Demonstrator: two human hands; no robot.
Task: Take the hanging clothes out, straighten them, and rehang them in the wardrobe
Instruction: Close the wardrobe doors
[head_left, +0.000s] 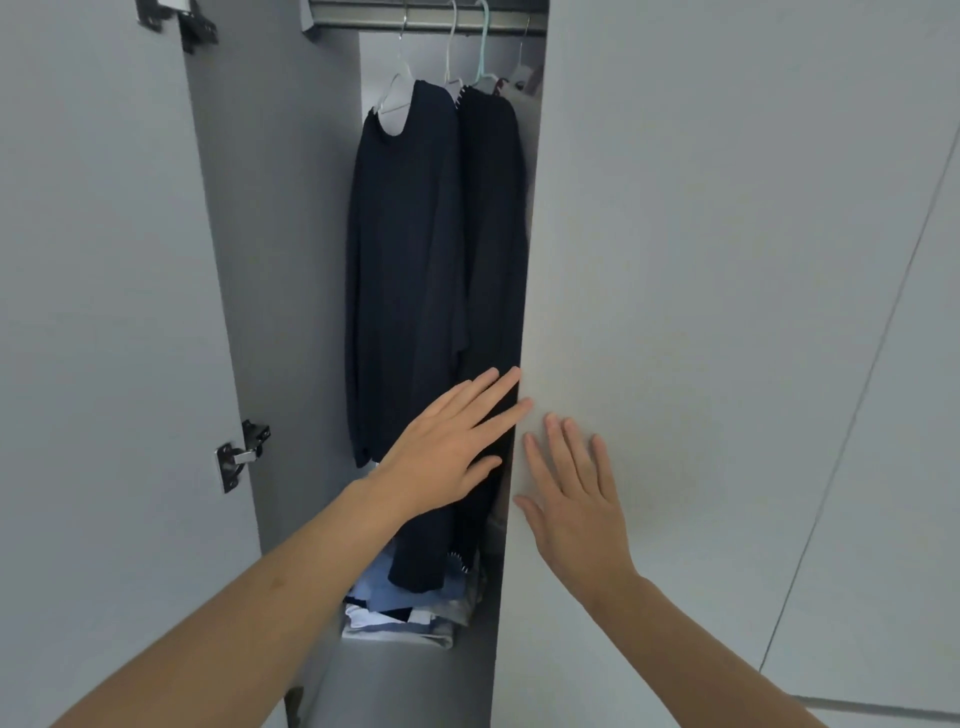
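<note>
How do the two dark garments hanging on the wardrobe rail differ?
The left garment hangs on a white hanger and its hem ends higher; the right garment hangs on a pale green hanger and reaches lower, towards the folded pile. The right garment has pale stitching at shoulder and hem; the left garment looks plain. The left hand overlaps both. Both are dark and long.

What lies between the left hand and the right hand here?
In the head view, the vertical edge of the right door runs between the left hand and the right hand, with the dark garment just behind it.
</note>
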